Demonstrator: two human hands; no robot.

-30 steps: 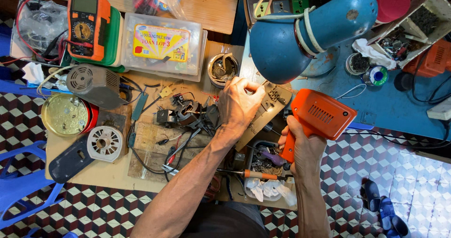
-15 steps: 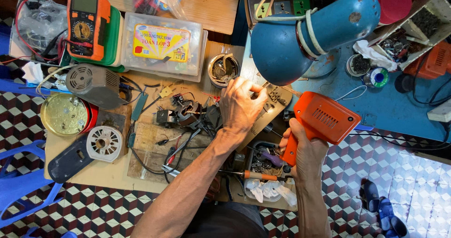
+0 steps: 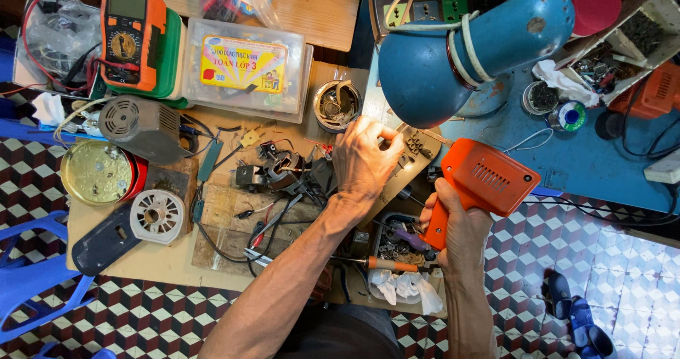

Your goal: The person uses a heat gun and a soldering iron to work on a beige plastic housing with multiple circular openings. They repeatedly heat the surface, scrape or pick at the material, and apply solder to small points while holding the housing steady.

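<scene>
The right hand (image 3: 460, 221) gripped the handle of an orange soldering gun (image 3: 482, 185), fingers wrapped tight around it, just right of the workbench's middle. Its long body ran from lower left to upper right, though its tip was hidden, so which way it pointed could not be told. The left hand (image 3: 365, 157) rested beside it, fingers pinched narrow on something too small to make out, under the blue desk lamp (image 3: 467, 47). At the back left sat a clear plastic box (image 3: 244, 72) with a yellow rectangular label, beside an orange multimeter (image 3: 131, 33). A round solder tin (image 3: 338, 105) stood nearby.
</scene>
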